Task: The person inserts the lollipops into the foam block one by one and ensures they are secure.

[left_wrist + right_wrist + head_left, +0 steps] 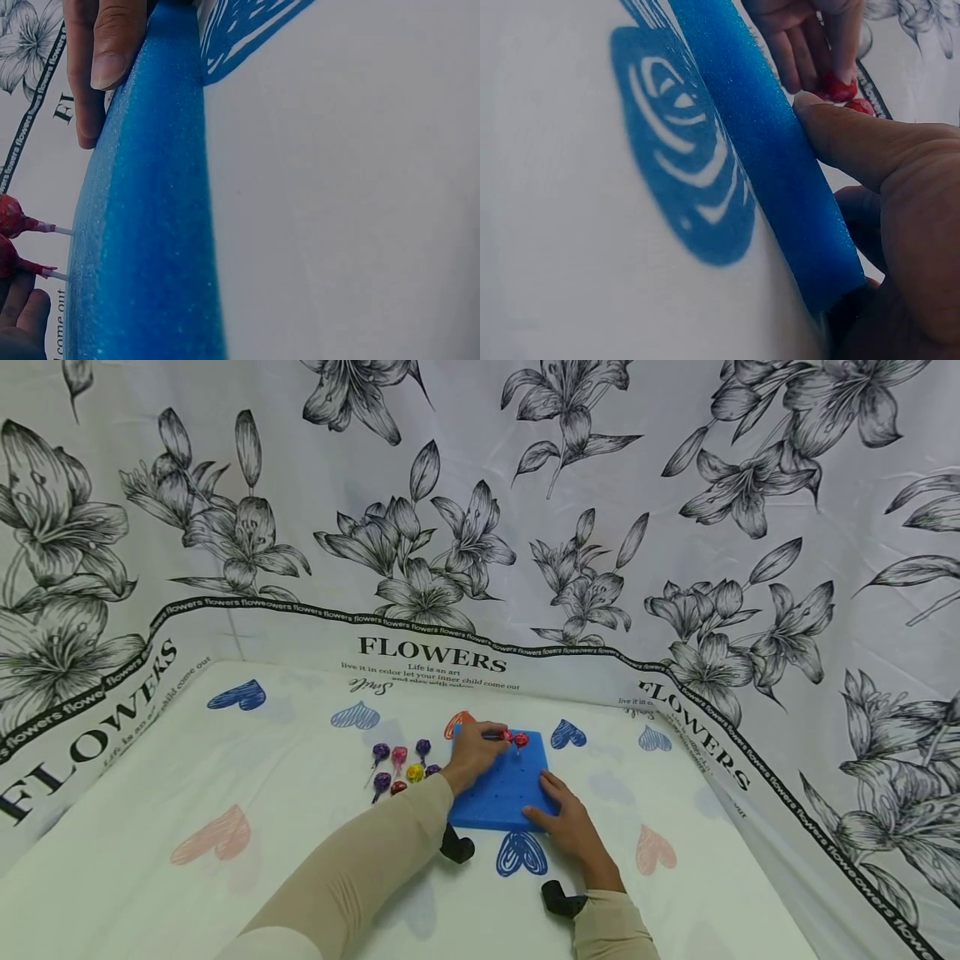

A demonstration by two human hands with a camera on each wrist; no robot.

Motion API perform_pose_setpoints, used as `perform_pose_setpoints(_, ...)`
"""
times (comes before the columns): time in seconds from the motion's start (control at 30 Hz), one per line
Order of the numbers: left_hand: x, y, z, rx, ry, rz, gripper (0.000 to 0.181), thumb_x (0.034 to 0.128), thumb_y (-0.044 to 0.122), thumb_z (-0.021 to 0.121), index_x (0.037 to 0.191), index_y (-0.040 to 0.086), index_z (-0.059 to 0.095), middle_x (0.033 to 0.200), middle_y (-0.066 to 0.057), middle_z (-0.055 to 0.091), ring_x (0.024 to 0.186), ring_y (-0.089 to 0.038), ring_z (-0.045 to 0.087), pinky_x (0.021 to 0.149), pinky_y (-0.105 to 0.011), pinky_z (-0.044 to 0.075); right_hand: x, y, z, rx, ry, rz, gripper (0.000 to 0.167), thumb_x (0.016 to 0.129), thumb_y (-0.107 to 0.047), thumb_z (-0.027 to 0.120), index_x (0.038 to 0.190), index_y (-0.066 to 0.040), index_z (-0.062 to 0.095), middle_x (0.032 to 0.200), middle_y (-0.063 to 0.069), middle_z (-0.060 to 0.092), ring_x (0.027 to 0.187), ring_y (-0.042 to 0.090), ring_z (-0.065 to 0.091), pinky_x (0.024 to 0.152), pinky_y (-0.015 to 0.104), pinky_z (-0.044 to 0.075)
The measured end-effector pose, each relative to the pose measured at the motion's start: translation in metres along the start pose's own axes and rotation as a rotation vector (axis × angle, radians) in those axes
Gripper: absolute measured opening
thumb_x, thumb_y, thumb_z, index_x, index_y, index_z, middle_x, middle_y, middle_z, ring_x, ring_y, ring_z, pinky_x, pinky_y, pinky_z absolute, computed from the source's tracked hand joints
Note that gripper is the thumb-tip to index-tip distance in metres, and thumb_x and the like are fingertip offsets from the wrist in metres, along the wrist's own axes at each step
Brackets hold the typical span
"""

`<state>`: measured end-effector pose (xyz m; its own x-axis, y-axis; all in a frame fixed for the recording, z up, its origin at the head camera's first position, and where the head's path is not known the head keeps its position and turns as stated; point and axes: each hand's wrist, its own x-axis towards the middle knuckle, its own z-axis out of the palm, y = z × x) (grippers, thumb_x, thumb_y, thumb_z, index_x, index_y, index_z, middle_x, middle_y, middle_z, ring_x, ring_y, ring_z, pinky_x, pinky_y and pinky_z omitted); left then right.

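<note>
A blue foam block [495, 802] with small holes in its top lies on the table, and a red-wrapped lollipop [521, 740] stands in its far part. Close beside that one, my left hand [476, 756] pinches a second red lollipop [7, 256] between thumb and fingers. White sticks run from both wrapped heads down to the block in the left wrist view; whether the pinched one's tip is in a hole is hidden. My right hand [568, 822] grips the block's near right corner, thumb [847, 135] along the near edge and fingers at the right side.
Left of the block lie several loose lollipops: purple [381, 752], pink [400, 753], yellow [415, 772] and red ones. A white cloth [300, 760] with printed hearts covers the table. Behind it hangs a flower-printed curtain [285, 468]. Black wrist mounts [562, 900] sit under my forearms.
</note>
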<state>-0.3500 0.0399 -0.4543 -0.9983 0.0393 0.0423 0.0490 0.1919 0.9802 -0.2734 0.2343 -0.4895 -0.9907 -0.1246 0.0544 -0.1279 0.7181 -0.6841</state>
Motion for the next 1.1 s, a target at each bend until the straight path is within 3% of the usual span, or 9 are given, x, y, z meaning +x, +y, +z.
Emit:
perform_pose_setpoints(0.33,-0.002,0.005,-0.007,-0.038,0.017,-0.001,0.032,0.0869,0.015,0.072,0.118,0.011,0.068,0.112,-0.006,0.065,0.105,-0.025,0.061,0.090,-0.042,0.050,-0.002,-0.004,0.002,0.018,-0.012,0.001,0.076,0.088,-0.039,0.070,0.149,-0.008,0.037,0.155,0.008,0.029,0.140,0.039,0.022,0.106,0.057,0.026)
perform_pose_setpoints(0.53,0.000,0.021,-0.015,-0.053,0.053,0.043,0.031,0.0857,0.017,0.074,0.116,0.012,0.069,0.110,-0.002,0.067,0.105,-0.019,0.062,0.088,-0.037,0.051,-0.003,-0.002,-0.001,0.016,-0.011,-0.023,0.076,0.088,-0.039,0.070,0.148,-0.007,0.038,0.155,0.009,0.029,0.140,0.039,0.022,0.106,0.056,0.026)
perform_pose_setpoints(0.7,0.000,0.040,-0.031,-0.069,0.058,0.100,0.031,0.0869,0.017,0.073,0.117,0.012,0.068,0.113,-0.004,0.066,0.107,-0.017,0.061,0.089,-0.034,0.051,-0.002,-0.001,-0.004,0.010,-0.017,-0.006,0.077,0.087,-0.040,0.070,0.149,-0.008,0.037,0.156,0.007,0.027,0.141,0.038,0.020,0.107,0.056,0.025)
perform_pose_setpoints(0.87,-0.003,0.056,-0.050,-0.133,0.035,0.201,0.034,0.0870,0.014,0.073,0.120,0.008,0.066,0.116,-0.007,0.065,0.109,-0.017,0.059,0.088,-0.031,0.051,0.000,0.001,-0.005,-0.012,-0.010,0.010,0.077,0.088,-0.042,0.069,0.149,-0.009,0.036,0.156,0.006,0.026,0.141,0.039,0.019,0.107,0.058,0.024)
perform_pose_setpoints(1.1,-0.011,0.079,-0.079,-0.211,0.021,0.290,0.037,0.0881,0.010,0.071,0.124,0.003,0.063,0.119,-0.009,0.064,0.114,-0.021,0.057,0.090,-0.030,0.050,0.000,0.000,-0.002,-0.017,-0.033,0.000,0.078,0.088,-0.042,0.069,0.149,-0.008,0.035,0.156,0.007,0.025,0.141,0.039,0.019,0.107,0.057,0.024)
